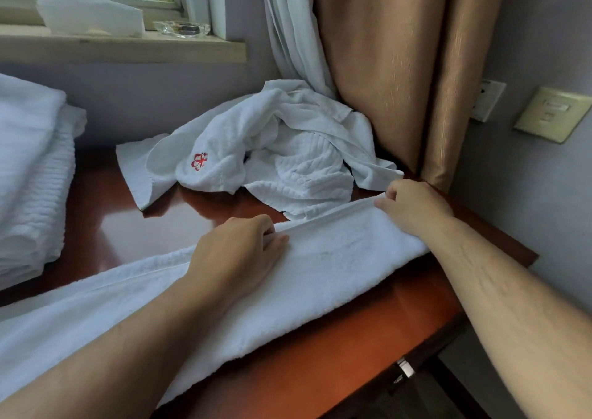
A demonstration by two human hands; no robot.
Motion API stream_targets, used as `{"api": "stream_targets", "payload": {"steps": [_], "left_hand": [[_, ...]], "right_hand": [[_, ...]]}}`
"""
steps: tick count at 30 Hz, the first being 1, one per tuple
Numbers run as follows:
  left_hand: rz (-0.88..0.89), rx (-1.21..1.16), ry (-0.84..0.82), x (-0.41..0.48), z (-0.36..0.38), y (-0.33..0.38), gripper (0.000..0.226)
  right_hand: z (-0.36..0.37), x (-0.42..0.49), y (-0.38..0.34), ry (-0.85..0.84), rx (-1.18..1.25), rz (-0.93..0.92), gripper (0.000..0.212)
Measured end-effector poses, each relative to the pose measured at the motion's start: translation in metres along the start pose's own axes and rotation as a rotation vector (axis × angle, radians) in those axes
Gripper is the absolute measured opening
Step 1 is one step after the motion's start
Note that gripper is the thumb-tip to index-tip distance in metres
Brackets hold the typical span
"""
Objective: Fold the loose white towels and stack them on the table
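Note:
A long white towel (323, 268) lies folded lengthwise across the red-brown table (320, 361), running from lower left to the right corner. My left hand (237, 249) pinches its far hem near the middle. My right hand (413, 205) pinches the same hem at the towel's right end. Behind them sits a crumpled heap of loose white towels (272, 149), one with a red embroidered mark. A stack of folded white towels (28, 178) stands at the far left.
Tan and white curtains (384, 66) hang behind the heap at the back right. A windowsill (128, 47) holds a white dish and a glass ashtray. Wall sockets (551, 114) are on the right. The table's front edge drops off at lower right.

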State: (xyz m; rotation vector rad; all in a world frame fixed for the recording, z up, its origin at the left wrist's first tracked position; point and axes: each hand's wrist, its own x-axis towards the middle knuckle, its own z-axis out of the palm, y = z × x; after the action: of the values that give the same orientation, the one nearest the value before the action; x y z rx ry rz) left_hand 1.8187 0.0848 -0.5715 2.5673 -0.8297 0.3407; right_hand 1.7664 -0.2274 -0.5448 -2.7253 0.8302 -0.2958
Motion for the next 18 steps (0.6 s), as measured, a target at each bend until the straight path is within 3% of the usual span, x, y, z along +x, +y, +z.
{"api": "stream_targets", "payload": {"steps": [4, 7, 8, 11, 15, 18], "left_hand": [[-0.037, -0.019, 0.042, 0.002, 0.006, -0.002, 0.033], [-0.054, -0.004, 0.017, 0.007, 0.008, -0.001, 0.034], [-0.058, -0.009, 0.008, 0.008, 0.008, -0.001, 0.034], [-0.036, -0.043, -0.014, 0.006, 0.006, -0.004, 0.03], [0.028, 0.014, -0.051, -0.006, -0.007, -0.019, 0.028], [-0.022, 0.112, -0.054, -0.021, -0.026, -0.046, 0.035]], "right_hand": [[-0.001, -0.014, 0.002, 0.108, -0.217, 0.162, 0.033], [0.0, -0.034, -0.018, 0.343, -0.237, 0.004, 0.023], [0.002, -0.042, -0.029, 0.35, -0.177, -0.082, 0.021], [0.017, -0.068, -0.059, 0.13, 0.063, -0.166, 0.025], [0.037, -0.084, -0.061, -0.091, -0.059, -0.163, 0.064], [0.038, -0.084, -0.052, -0.189, -0.087, -0.142, 0.076]]}}
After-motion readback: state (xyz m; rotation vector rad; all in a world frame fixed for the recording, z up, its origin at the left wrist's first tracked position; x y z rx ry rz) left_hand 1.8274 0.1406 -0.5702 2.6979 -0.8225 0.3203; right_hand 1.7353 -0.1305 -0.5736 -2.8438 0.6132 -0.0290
